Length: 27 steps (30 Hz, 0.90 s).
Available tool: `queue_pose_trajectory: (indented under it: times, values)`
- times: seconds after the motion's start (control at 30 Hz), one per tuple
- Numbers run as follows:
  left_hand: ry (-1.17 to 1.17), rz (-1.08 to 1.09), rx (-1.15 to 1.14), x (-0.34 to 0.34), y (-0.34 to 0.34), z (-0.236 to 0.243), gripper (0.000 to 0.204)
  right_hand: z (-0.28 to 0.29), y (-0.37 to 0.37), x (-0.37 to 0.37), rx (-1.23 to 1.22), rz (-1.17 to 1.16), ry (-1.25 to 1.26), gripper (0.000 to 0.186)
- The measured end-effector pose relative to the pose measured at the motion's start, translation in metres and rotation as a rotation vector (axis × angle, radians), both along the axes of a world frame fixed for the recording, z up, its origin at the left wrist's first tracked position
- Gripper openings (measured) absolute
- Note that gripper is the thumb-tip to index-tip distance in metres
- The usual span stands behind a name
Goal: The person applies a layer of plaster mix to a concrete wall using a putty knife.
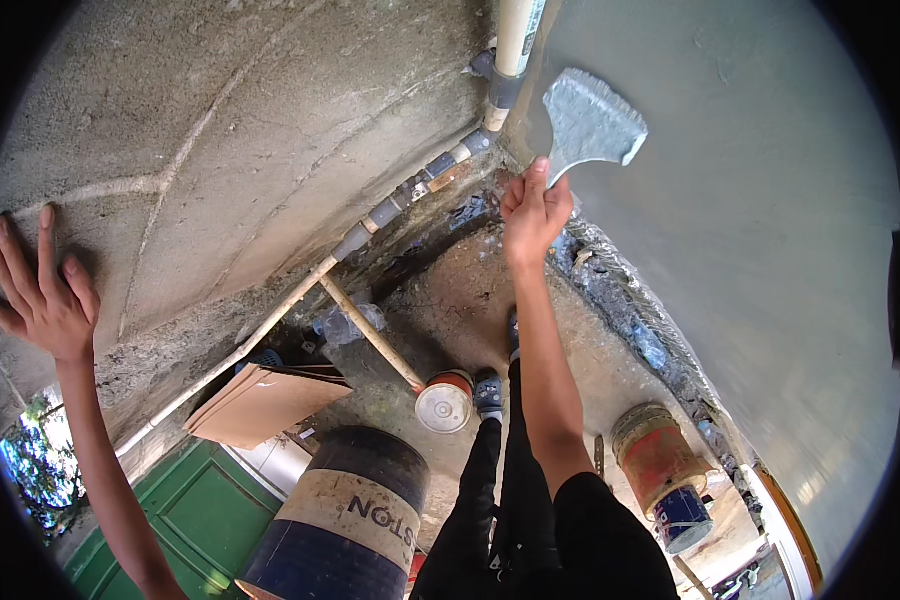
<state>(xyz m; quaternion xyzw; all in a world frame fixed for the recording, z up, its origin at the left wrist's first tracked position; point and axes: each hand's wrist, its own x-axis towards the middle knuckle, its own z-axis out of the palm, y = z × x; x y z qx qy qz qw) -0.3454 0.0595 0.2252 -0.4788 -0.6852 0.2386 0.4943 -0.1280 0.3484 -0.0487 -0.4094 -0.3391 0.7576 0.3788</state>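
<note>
My right hand (537, 212) grips the narrow handle of a wide flared brush (592, 118), its head coated in pale grey-blue. The bristle edge points up and to the right, over the smooth grey wall (760, 200); whether it touches the surface I cannot tell. Far to the left, my left hand (50, 300) rests with fingers spread on the rough concrete wall (260, 130). Nothing is in that hand.
A plastic pipe (385, 212) runs along the left wall's foot to the corner. Below are a blue-and-white drum (345, 520), cardboard (270, 400), a lidded bucket (444, 405) near my feet, and stained buckets (660, 455) at right. A green door (205, 510) stands lower left.
</note>
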Motion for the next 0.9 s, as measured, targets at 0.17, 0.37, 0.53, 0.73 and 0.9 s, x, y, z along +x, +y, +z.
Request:
queue_pose_trajectory:
  times: [0.17,0.37,0.53,0.73,0.9]
  values:
    - [-0.015,-0.137,-0.008,-0.001,0.004,0.002,0.034,0.015,0.032,0.0,0.416,0.153,-0.014,0.024]
    - [0.155,0.093,-0.117,-0.022,-0.047,-0.003,0.035,-0.115,0.044,0.024,0.562,0.163,-0.409,0.031]
    - [0.1,-0.09,-0.114,-0.015,-0.023,0.001,0.033,-0.221,0.033,0.04,0.513,0.317,-0.915,0.028]
    - [0.178,0.001,-0.157,-0.024,-0.047,0.015,0.035,-0.26,-0.003,0.048,0.445,0.509,-1.213,0.03]
    - [0.1,0.041,-0.14,-0.015,-0.03,0.005,0.034,-0.213,0.071,0.056,0.717,0.658,-1.277,0.026]
